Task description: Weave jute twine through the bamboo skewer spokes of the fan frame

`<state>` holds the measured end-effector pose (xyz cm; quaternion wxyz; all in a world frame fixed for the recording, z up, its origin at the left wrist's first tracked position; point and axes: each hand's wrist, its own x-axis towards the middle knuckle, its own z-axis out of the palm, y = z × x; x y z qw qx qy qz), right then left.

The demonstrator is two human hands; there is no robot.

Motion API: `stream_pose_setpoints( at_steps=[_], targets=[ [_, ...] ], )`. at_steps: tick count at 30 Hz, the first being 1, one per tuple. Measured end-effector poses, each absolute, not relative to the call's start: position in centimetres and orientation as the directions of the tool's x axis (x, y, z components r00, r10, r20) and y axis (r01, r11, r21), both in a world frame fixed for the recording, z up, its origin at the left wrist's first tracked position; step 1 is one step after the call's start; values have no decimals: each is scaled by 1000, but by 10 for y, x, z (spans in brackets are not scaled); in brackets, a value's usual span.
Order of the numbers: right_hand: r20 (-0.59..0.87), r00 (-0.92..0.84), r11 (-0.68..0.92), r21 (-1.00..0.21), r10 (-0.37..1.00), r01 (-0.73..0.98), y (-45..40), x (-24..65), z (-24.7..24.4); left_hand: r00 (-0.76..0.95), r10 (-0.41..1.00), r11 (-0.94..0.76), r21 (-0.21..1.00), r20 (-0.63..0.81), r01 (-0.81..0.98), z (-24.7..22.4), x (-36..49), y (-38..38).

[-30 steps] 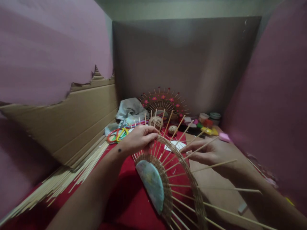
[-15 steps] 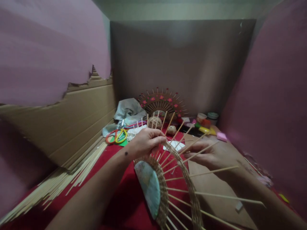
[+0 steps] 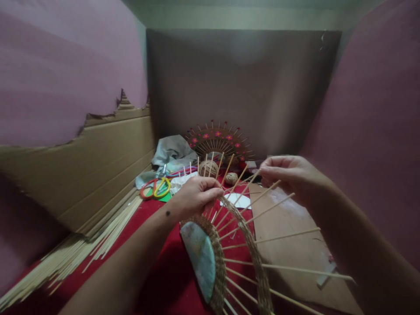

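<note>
A half-round woven piece has a pale blue-green base [image 3: 200, 258], a braided inner band and thin sticks fanning outward. A second braided band [image 3: 251, 245] runs across the sticks farther out. My left hand [image 3: 201, 192] is closed on the upper end of this outer band, thumb and forefinger pinched together. Higher and to the right, my right hand [image 3: 288, 173] has its fingers pinched near the tip of one stick; what they hold, if anything, is too small to make out.
Loose sticks [image 3: 75, 262] lie at the left by a cardboard sheet [image 3: 114, 153]. Behind the work are scissors [image 3: 162, 187], a twine ball [image 3: 208, 168], a white half-disc [image 3: 236, 201] and a flowered fan [image 3: 217, 138]. Flat cardboard [image 3: 288, 232] lies at the right.
My right hand has moved up from behind the sticks to near the stick tips, its fingers now drawn together. My left hand keeps its pinch on the band. The view has shifted slightly.
</note>
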<state>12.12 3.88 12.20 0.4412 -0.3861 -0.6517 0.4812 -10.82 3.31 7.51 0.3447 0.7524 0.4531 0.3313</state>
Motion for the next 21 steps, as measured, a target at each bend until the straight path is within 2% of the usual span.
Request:
stream_pose_setpoints(
  at_steps=[4, 10, 13, 18, 20, 21],
  targets=[
    [194, -361, 211, -978, 912, 6, 40, 112, 128, 368, 912, -342, 829, 180, 442, 74, -110, 34],
    [216, -389, 251, -967, 896, 42, 45, 111, 133, 364, 915, -334, 830, 172, 447, 76, -109, 32],
    [294, -368, 350, -932, 882, 94, 43, 112, 134, 363, 912, -349, 822, 188, 450, 76, -109, 32],
    [532, -297, 589, -794, 793, 151, 33, 115, 132, 360, 911, -357, 817, 199, 452, 75, -110, 33],
    [541, -268, 582, -806, 798, 109, 33, 118, 128, 362, 913, -347, 826, 189, 444, 75, -110, 34],
    [499, -260, 530, -845, 827, 66, 35, 121, 124, 363, 913, -343, 830, 185, 440, 75, -111, 34]
  ],
)
